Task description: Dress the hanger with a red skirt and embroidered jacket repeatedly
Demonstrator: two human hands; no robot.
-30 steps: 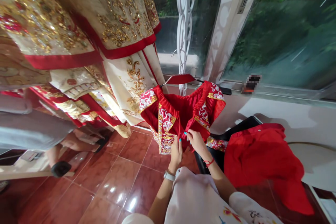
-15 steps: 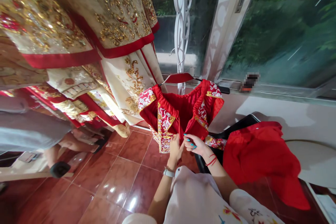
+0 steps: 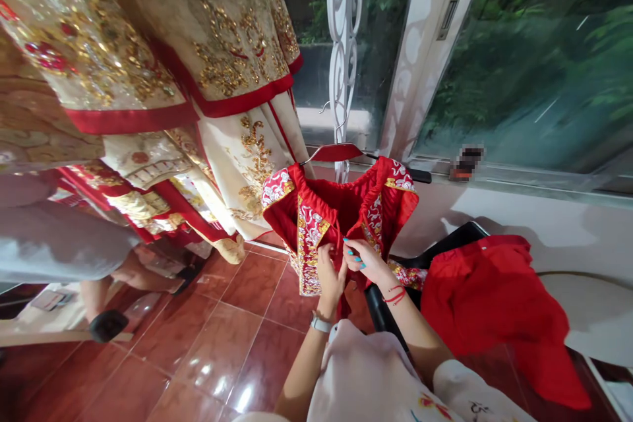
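Note:
A red vest [image 3: 310,237] with white-and-gold embroidered trim hangs by its shoulders on a hanger [image 3: 340,152], its front parted at the neck. At that front edge my left hand [image 3: 330,275] has its fingers bent around a thin red tie [image 3: 339,232]. My right hand [image 3: 364,260], with turquoise nails, pinches the tie right beside it, and the two hands nearly touch. Part of the tie is hidden behind my fingers. Below my hands a red strip dangles.
Long cream-and-gold embroidered garments [image 3: 242,59] hang at the left. Red cloth [image 3: 494,297] drapes over a black chair [image 3: 457,237] at the right. A white scrolled metal stand [image 3: 341,59] rises before the window. Another person [image 3: 59,237] is at far left.
My right hand has risen slightly along the vest's front, and its fingers are still pinched. My left hand stays close beside it. The view has shifted a little.

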